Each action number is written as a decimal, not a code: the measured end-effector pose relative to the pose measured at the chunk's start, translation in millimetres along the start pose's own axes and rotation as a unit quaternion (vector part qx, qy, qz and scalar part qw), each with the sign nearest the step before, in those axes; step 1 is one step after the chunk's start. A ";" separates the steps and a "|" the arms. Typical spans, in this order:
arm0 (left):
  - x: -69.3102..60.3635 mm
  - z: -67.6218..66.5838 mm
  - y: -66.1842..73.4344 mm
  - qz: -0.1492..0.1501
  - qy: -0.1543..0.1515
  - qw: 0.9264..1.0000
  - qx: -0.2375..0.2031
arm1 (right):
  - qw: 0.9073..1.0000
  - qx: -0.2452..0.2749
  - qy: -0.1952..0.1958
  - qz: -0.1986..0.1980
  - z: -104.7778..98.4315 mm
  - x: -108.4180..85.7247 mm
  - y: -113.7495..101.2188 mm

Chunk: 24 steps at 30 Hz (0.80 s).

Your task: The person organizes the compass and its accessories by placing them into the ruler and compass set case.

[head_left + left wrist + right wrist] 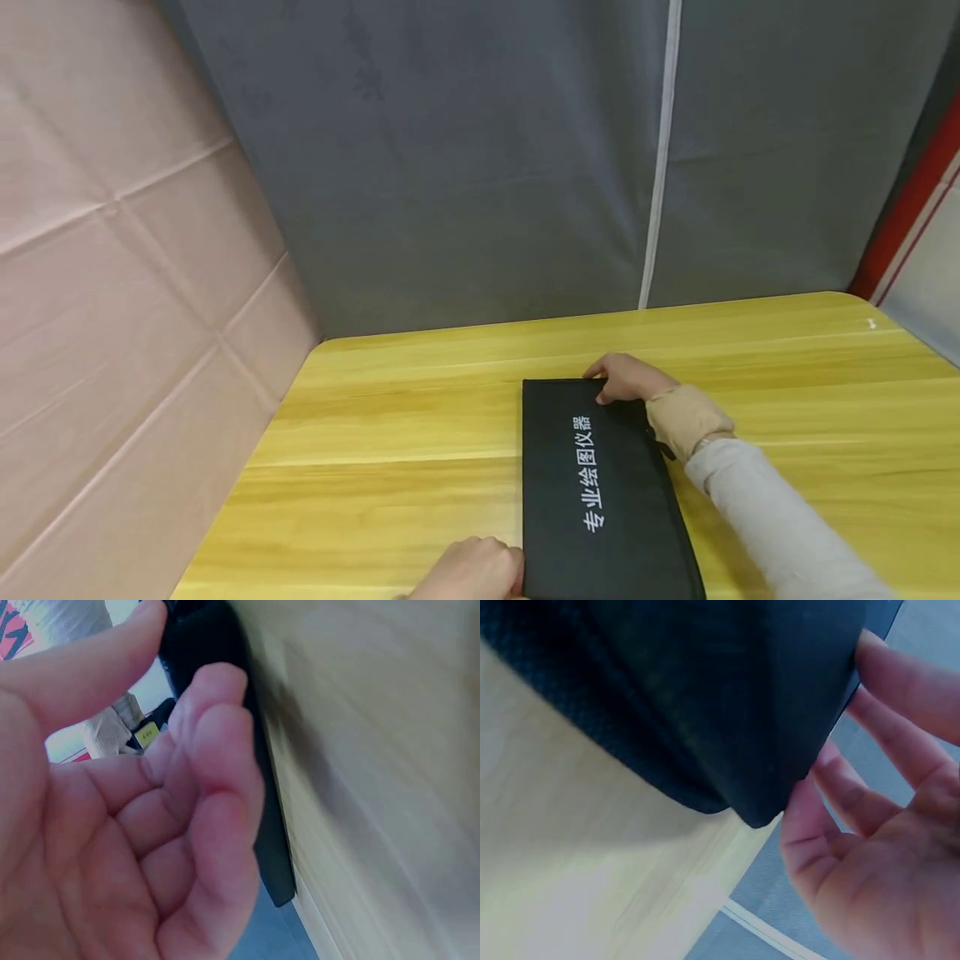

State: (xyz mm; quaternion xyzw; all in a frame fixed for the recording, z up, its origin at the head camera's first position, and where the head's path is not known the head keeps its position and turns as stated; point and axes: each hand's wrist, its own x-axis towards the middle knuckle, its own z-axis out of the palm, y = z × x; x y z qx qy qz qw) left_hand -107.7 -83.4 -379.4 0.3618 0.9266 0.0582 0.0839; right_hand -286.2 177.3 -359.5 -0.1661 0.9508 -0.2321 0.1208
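A flat black case (555, 483) with white Chinese lettering lies lengthwise on the wooden table. My left hand (476, 571) holds its near left edge, fingers curled. In the left wrist view, the thumb of that hand (157, 855) meets the dark case (276, 874) and the bent fingertips lie against its side. My right hand (626, 379) pinches the far edge, thumb on top. Close up in the right wrist view, the fingers of the right hand (877, 855) grip the rim of the cover (780, 712), which stands slightly apart from a textured layer beside it. The case's inside is hidden.
The yellow wood-grain table (390, 433) extends on both sides of the case. Behind it hangs a grey curtain (465, 183) with a white strip. A pale pink cloth wall (135, 333) borders the left, and red and white material (922, 208) the right.
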 end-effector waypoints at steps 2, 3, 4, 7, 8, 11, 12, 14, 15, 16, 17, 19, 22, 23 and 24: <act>0.3 -1.0 2.0 -0.005 -0.002 1.000 0.003 | 1.000 0.014 -0.008 0.007 -1.6 2.4 -1.0; 0.4 -1.3 2.5 -0.006 -0.002 1.000 0.005 | 1.000 0.020 -0.011 0.011 -2.2 3.6 -1.3; 0.9 -1.2 2.9 -0.006 -0.002 1.000 0.007 | 1.000 0.023 -0.014 0.014 -2.7 4.8 -1.4; 3.2 -0.6 3.4 -0.005 -0.002 1.000 0.020 | 0.999 0.028 -0.014 0.021 -3.3 7.5 0.9; 3.9 -0.4 3.3 -0.004 -0.003 1.000 0.022 | 0.999 0.030 -0.013 0.023 -3.3 7.5 2.1; 6.6 0.4 2.5 -0.003 -0.009 1.000 0.020 | 0.999 0.044 -0.013 0.029 -2.4 6.3 6.9; 7.5 0.4 2.0 -0.002 -0.012 1.000 0.015 | 0.998 0.050 -0.012 0.030 -1.9 5.7 8.7; 9.3 0.5 1.3 0.002 -0.015 1.000 0.013 | 0.997 0.067 -0.009 0.032 0.6 4.5 12.5; 10.6 0.5 1.2 0.002 -0.020 1.000 0.011 | 0.997 0.073 -0.006 0.033 2.5 3.6 14.3; 11.9 0.2 1.5 0.002 -0.025 1.000 0.011 | 0.997 0.076 -0.002 0.031 4.5 2.6 16.5; 13.5 -0.3 1.8 -0.002 -0.034 0.999 0.006 | 0.996 0.079 0.003 0.030 7.1 1.9 18.6; 16.4 -2.0 2.1 -0.012 -0.057 0.998 -0.002 | 0.996 0.084 0.012 0.023 13.1 0.2 22.3; 17.5 -5.0 -2.1 -0.033 -0.073 0.997 -0.015 | 0.996 0.085 0.030 -0.006 24.8 -2.7 26.2; 17.3 -6.3 -5.4 -0.036 -0.070 0.997 -0.022 | 0.995 0.086 0.039 -0.016 29.1 -3.9 26.9; 17.2 -7.4 -9.7 -0.036 -0.060 0.997 -0.027 | 0.995 0.084 0.052 -0.029 32.7 -6.3 27.3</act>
